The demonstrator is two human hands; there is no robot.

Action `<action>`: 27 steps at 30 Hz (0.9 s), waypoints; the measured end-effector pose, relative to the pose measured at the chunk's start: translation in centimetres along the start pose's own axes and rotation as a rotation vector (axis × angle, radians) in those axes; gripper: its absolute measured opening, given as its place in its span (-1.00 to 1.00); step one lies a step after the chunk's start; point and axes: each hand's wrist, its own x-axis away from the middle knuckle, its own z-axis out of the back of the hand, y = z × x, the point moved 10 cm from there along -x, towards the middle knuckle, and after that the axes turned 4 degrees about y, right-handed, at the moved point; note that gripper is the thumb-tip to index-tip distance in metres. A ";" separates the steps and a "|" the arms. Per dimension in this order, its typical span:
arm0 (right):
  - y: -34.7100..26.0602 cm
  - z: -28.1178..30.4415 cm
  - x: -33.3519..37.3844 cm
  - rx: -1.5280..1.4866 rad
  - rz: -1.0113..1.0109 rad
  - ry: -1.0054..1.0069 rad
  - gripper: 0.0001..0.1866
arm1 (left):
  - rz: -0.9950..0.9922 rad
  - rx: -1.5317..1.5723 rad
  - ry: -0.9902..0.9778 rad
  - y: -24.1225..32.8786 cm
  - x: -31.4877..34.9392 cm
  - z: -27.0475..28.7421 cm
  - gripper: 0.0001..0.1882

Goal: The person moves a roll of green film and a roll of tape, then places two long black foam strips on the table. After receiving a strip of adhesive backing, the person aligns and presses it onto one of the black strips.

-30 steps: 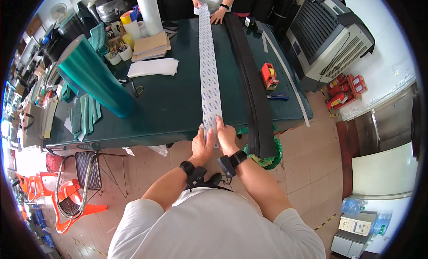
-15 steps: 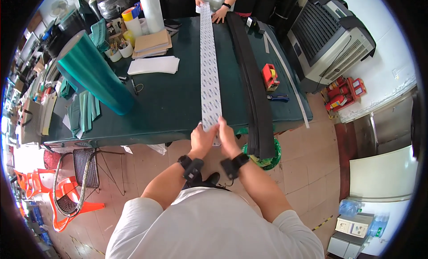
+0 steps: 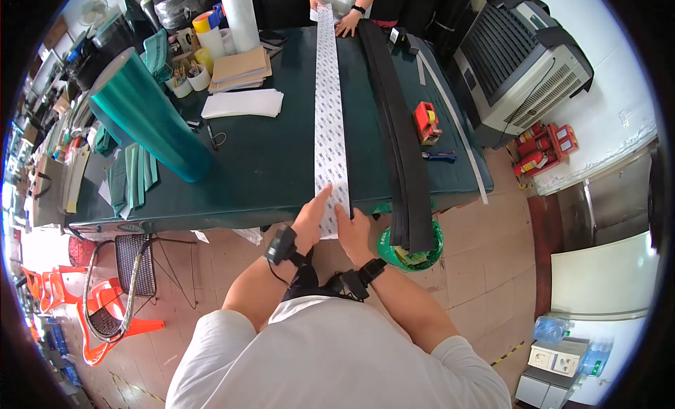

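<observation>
One long white strip (image 3: 329,113), flecked blue-grey, is pinched by the left grip (image 3: 307,221) and right grip (image 3: 354,234).

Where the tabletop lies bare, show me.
Bare: between the white sheets, the patterned strip and the table's near edge; narrower, between that strip and the black strips. Crowded: the far left, with white cups and brown sheets.

gap beside white strip (image 3: 329,113), black strips (image 3: 403,149) blocking right; teal roll (image 3: 149,115) left
</observation>
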 end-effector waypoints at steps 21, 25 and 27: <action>1.7 -1.0 -3.3 -0.216 -0.245 -0.055 -0.31 | -0.490 -0.223 0.078 2.4 2.3 0.2 -0.32; 1.7 -0.6 -3.6 -0.102 -0.103 0.022 -0.30 | -0.028 -0.073 0.035 0.7 0.5 -0.3 -0.28; 1.5 -0.5 -3.6 -0.089 -0.107 0.054 -0.31 | -0.118 -0.206 0.135 1.2 0.9 -0.3 -0.29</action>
